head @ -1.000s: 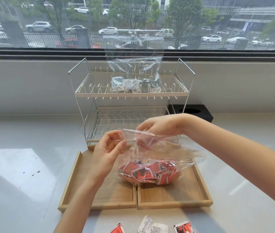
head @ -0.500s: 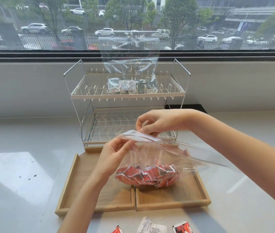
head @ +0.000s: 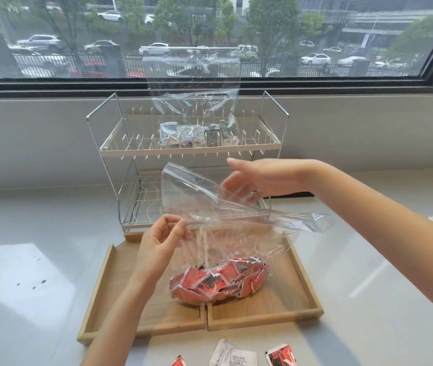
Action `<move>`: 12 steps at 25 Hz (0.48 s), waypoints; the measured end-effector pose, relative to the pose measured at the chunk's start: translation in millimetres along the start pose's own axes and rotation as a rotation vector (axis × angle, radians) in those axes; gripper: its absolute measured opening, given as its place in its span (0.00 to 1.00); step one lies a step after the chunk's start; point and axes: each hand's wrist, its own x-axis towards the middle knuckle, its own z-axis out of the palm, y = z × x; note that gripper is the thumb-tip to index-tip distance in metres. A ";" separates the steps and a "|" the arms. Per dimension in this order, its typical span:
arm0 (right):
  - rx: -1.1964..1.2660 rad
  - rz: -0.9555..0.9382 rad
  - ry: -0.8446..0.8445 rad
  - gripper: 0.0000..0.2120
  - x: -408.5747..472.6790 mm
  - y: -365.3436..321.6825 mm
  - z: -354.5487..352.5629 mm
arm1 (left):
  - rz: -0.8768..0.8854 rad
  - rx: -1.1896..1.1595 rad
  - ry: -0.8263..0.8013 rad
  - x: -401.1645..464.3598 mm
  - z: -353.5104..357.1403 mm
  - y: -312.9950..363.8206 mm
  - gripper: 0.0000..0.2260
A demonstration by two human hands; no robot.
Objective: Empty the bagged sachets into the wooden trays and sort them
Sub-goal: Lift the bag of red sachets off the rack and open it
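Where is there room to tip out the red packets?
The left wooden tray is bare left of the left hand. The right wooden tray is free toward its right rim. It is crowded over the divider, where the clear bag of red sachets sits.

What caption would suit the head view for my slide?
Left hand pinches the open clear bag of red sachets over two wooden trays; right hand spreads its mouth.
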 end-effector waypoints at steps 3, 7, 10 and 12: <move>0.012 0.066 -0.247 0.23 -4.7 24.0 -1.7 | 0.004 0.017 0.005 0.2 -1.1 -0.4 0.04; 0.000 -0.113 -0.075 0.07 -25.5 24.6 -12.7 | 0.009 0.016 0.026 1.5 -4.0 -4.3 0.04; -0.113 -0.243 0.243 0.10 -53.0 -0.9 -33.2 | 0.009 0.018 0.014 2.8 -6.3 -6.7 0.04; -0.034 -0.366 0.375 0.11 -68.5 -14.9 -44.5 | 0.017 0.025 0.006 3.4 -5.1 -7.1 0.05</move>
